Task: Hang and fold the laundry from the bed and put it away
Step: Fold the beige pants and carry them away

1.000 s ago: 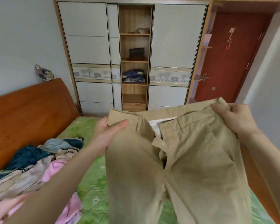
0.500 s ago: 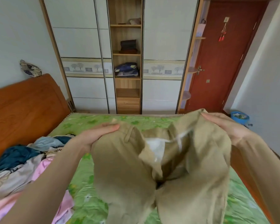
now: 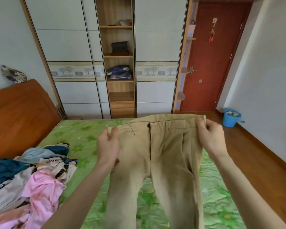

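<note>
Head view: khaki trousers [image 3: 157,156] held by the waistband over the bed [image 3: 82,134].
Left hand [image 3: 108,147] pinches the waistband's left corner, thumb on top; right hand [image 3: 210,138] grips the right corner, fingers curled. Legs hang toward the green floral sheet. Laundry pile [image 3: 31,176] lies left on the bed; its printed lettering is too blurred to read. Wardrobe [image 3: 68,47] beyond, blue bucket [image 3: 230,118] on floor.

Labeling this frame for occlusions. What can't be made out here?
Head view only:
- Khaki trousers: leg ends cut off by the bottom edge.
- Left hand and right hand: fingers partly hidden behind the waistband.
- Laundry pile: cut off by the left edge; separate garments hard to tell apart.
- Blue bucket: contents too small.
</note>
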Motion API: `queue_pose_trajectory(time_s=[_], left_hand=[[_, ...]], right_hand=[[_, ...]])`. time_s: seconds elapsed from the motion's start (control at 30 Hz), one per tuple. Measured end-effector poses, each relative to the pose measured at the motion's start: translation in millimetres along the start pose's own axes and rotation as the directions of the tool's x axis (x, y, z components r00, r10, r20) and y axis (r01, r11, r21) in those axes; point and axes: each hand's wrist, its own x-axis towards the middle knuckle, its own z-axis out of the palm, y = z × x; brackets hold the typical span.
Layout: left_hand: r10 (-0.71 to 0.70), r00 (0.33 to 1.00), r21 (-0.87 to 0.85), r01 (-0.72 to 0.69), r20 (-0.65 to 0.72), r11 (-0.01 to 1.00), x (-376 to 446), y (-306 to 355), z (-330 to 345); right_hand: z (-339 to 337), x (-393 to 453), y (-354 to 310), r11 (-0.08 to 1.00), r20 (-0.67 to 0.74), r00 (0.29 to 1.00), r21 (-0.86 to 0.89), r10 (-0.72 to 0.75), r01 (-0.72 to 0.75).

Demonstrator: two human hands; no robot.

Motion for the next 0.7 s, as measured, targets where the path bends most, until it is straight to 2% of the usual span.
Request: queue_pose_trajectory(time_s=[0.17, 0.27, 0.4, 0.47, 0.57, 0.63, 0.7], left_hand=[[0.203, 0.958, -0.027, -0.201, 0.201, 0.979, -53.0, 13.8, 24.4], [0.279, 0.931, -0.063, -0.272, 0.237, 0.96, -66.1, 14.0, 29.0], [0.226, 0.938, -0.119, -0.202, 0.263, 0.972, -76.4, 18.9, 20.8], [0.194, 0.941, -0.154, -0.156, 0.276, 0.976, -78.1, 21.5, 17.3], [0.156, 0.961, -0.158, -0.122, 0.227, 0.98, -69.2, 12.6, 10.3], [0.175, 0.951, -0.15, -0.14, 0.255, 0.979, -61.2, 5.3, 2.8], [0.191, 0.934, -0.148, -0.152, 0.302, 0.977, -57.6, 2.9, -1.7]], right_hand=[[40.4, -67.0, -22.9, 0.967, 0.056, 0.97, 0.116, -0.234, 0.227], [64.8, -91.0, -25.3, 0.95, 0.122, 0.947, 0.138, -0.298, 0.281], [77.2, -109.4, -21.9, 0.934, 0.248, 0.931, 0.304, -0.269, 0.189], [82.7, -117.8, -17.9, 0.922, 0.357, 0.891, 0.358, -0.281, 0.147], [83.4, -117.6, -13.1, 0.903, 0.471, 0.805, 0.392, -0.362, 0.177], [76.5, -107.9, -14.1, 0.877, 0.45, 0.816, 0.462, -0.364, 0.136], [70.4, -93.6, -14.3, 0.853, 0.341, 0.882, 0.508, -0.327, 0.119]])
